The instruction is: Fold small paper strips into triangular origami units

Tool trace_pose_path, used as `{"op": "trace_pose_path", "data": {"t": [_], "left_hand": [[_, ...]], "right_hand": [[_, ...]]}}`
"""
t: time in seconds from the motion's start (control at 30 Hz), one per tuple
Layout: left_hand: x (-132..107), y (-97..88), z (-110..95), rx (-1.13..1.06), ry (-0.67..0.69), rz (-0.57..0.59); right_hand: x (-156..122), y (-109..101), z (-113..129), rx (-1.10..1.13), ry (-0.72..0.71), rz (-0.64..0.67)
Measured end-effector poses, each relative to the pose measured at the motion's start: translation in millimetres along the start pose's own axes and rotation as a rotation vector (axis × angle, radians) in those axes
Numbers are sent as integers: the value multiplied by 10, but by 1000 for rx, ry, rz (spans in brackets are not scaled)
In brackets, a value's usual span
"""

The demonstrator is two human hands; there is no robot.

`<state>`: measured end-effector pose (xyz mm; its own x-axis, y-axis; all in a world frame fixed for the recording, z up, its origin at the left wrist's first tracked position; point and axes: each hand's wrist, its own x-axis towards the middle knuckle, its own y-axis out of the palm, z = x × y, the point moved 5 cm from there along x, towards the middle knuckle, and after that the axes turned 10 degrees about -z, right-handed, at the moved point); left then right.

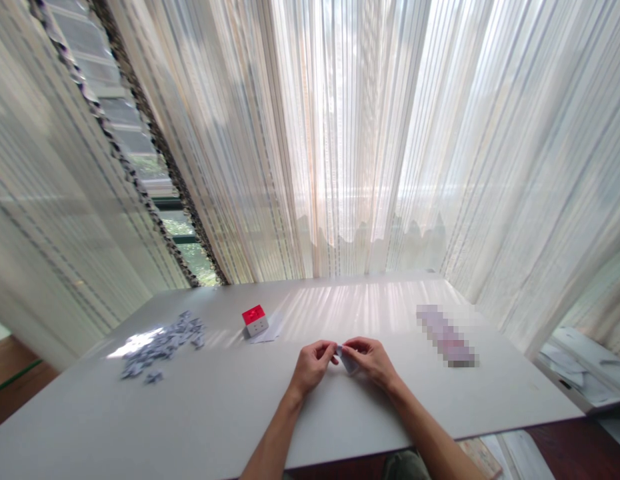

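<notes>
Over the near middle of the white table, my left hand (309,367) and my right hand (374,361) meet with their fingertips pinched. Between them is a small bluish-grey piece of paper (349,362), part of it covered by the right fingers. Both hands are closed on this paper. Further off to the left lies a loose pile of small grey-blue folded paper pieces (167,343). One small clump (154,378) sits a little apart, on the near side of the pile.
A puzzle cube (255,321) with a red top and white side stands on pale paper sheets (271,331) beyond my hands. A pixelated pinkish item (446,337) lies right on the white table (215,427). Sheer curtains (350,133) hang behind; a drawer unit (585,373) stands at right.
</notes>
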<state>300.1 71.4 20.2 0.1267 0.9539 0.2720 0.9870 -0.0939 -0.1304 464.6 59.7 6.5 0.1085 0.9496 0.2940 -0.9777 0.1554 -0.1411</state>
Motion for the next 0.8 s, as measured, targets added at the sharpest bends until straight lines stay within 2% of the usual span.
{"op": "trace_pose_path", "data": {"t": [0.57,0.8], "left_hand": [[-4,20,30,0,3,2],[12,5,78,-24,-1,-29]], "right_hand": [[-6,-8,60,-66,-33,-8],[6,29,1,-69,-12,22]]}}
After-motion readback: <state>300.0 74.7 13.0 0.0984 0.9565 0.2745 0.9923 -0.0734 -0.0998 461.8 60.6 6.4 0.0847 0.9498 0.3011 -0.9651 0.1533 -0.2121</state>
